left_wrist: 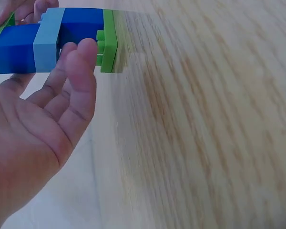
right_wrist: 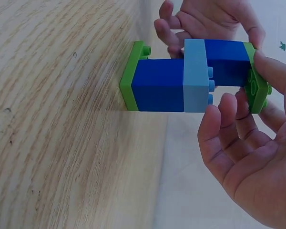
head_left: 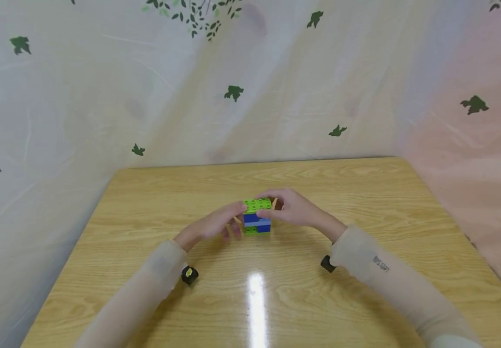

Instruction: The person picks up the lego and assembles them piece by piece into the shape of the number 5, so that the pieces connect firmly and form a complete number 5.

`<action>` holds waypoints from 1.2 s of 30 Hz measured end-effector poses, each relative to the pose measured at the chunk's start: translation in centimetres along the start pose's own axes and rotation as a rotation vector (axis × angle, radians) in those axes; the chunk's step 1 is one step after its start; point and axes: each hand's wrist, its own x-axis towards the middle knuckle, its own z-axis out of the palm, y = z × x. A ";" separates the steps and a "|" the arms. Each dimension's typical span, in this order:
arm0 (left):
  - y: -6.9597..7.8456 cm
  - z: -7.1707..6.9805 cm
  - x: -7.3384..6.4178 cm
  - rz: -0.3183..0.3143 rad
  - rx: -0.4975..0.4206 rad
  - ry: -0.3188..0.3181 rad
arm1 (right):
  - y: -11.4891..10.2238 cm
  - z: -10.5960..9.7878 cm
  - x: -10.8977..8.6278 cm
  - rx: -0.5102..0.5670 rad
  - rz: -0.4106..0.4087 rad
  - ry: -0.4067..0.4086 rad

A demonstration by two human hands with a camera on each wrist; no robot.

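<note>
A small stack of toy building bricks point(head_left: 257, 224) stands upright on the wooden table. At its base lies a green plate point(right_wrist: 130, 81), carrying a dark blue brick point(right_wrist: 158, 86), then a light blue brick point(right_wrist: 195, 76). Above, offset to the left, sits another dark blue brick point(right_wrist: 227, 62), capped by a studded green top plate point(head_left: 254, 206). My right hand point(head_left: 295, 207) pinches this top plate between thumb and fingers, its overhanging underside showing in the right wrist view. From the left, my left hand point(head_left: 215, 220) reaches a fingertip to the top plate's corner; its other fingers hang relaxed beside the stack.
The wooden table point(head_left: 215, 299) extends around the stack. Behind it rises a pale cloth backdrop point(head_left: 181, 96) with green leaf prints. Black wrist cameras hang below both sleeves, one at the left cuff point(head_left: 189, 275) and one at the right cuff point(head_left: 328, 264).
</note>
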 end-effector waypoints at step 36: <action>-1.0 2.0 0.1 0.343 -0.063 0.327 | 2.9 1.1 -3.4 0.334 0.119 0.026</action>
